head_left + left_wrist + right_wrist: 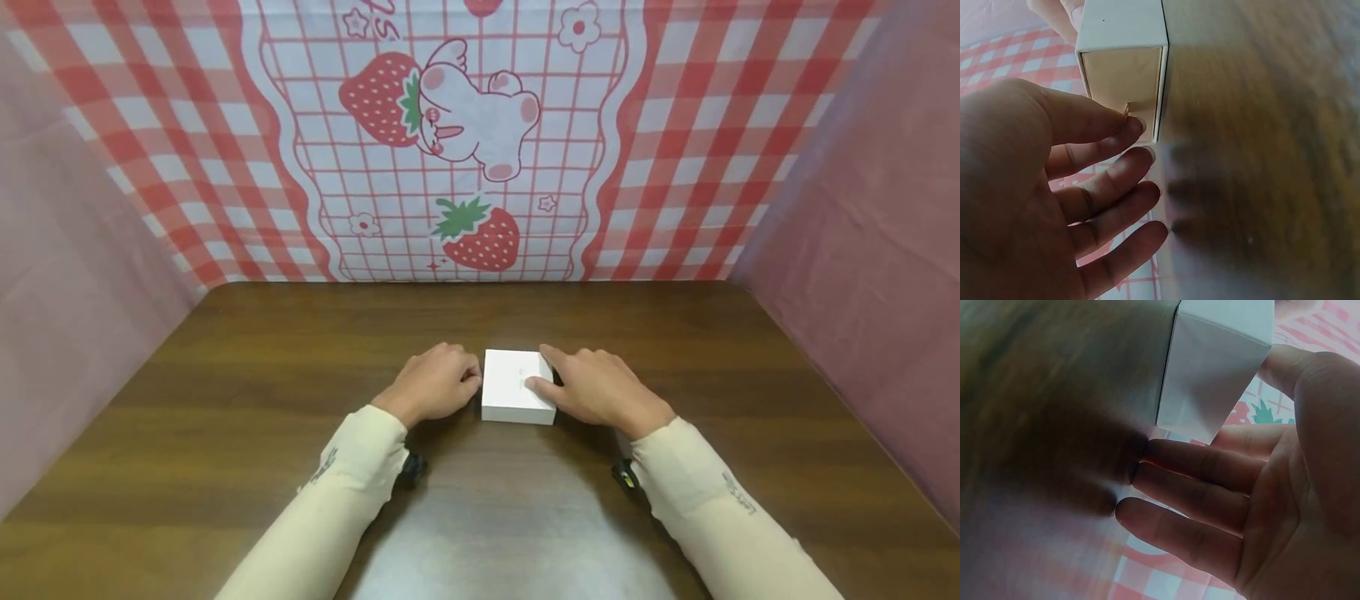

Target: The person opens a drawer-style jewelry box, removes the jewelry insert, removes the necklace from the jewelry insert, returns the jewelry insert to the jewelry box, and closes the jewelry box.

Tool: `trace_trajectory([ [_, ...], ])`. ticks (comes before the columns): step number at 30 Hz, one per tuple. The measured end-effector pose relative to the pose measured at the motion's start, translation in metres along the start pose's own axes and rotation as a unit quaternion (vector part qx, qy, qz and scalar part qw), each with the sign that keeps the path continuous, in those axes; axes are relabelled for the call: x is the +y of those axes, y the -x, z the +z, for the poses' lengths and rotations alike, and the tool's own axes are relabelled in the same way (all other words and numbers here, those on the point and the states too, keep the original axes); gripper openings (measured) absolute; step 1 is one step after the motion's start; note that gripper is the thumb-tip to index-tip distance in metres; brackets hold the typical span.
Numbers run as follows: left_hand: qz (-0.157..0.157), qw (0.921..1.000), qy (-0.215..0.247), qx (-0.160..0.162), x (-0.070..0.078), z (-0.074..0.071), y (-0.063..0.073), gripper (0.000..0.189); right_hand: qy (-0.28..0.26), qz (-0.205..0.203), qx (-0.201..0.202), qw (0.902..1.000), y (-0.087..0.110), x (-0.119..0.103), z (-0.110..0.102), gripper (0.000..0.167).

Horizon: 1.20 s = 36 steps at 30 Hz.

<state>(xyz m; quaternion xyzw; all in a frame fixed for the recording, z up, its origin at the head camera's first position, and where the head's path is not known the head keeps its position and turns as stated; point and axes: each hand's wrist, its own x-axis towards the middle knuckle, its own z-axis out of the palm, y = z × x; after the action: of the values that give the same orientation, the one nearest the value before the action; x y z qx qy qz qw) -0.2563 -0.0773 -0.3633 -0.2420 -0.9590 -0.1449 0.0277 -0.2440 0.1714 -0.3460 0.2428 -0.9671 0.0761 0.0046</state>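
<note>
A small white drawer box (507,385) lies flat on the table between the two hands. The left hand (437,385) is at its left end, thumb and index finger pinching a thin loop pull (1127,109) on the tan drawer front (1113,72). That front sits within the white sleeve's edges in the left wrist view. From the right, the right hand (604,392) holds the box, its thumb lying on the lid and its index finger along the far edge. Its other fingers extend near the tabletop, beside the box's plain right end (1207,381).
The brown wooden table (262,467) carries the box. Behind it hangs a red-and-white checked cloth (690,150) with strawberry prints, and pink cloth (862,208) hangs along both sides. Dark straps (412,468) show at the wrists.
</note>
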Motion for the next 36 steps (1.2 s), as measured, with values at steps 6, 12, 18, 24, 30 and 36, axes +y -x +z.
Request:
trace_trajectory([
  [6,-0.017,0.9998,-0.003,0.007,-0.0037,-0.0011,0.0017,0.015,0.003,-0.003,0.006,1.0,-0.0007,-0.0012,0.0,0.066],
  [12,-0.025,0.9997,0.0,0.004,-0.0052,-0.0027,0.0008,0.013,-0.001,-0.001,0.011,0.9999,0.0005,0.0001,-0.0013,0.066],
  [18,-0.033,0.9994,0.008,0.0,-0.0077,-0.0028,0.0032,0.013,-0.002,-0.002,0.007,1.0,-0.0004,-0.0009,-0.0009,0.066],
  [24,-0.03,0.9995,0.004,0.008,-0.0073,-0.0025,0.0039,0.013,-0.013,-0.011,0.014,0.9998,0.0004,-0.0009,0.0006,0.065],
  [30,-0.033,0.9993,-0.003,0.015,-0.007,-0.0023,0.0031,0.012,-0.028,-0.05,0.025,0.998,0.0015,-0.0008,0.0018,0.054],
  [36,-0.035,0.9992,-0.003,0.017,-0.0081,-0.0018,0.0039,0.012,-0.022,-0.052,0.014,0.9983,0.0013,-0.0025,0.0013,0.054],
])
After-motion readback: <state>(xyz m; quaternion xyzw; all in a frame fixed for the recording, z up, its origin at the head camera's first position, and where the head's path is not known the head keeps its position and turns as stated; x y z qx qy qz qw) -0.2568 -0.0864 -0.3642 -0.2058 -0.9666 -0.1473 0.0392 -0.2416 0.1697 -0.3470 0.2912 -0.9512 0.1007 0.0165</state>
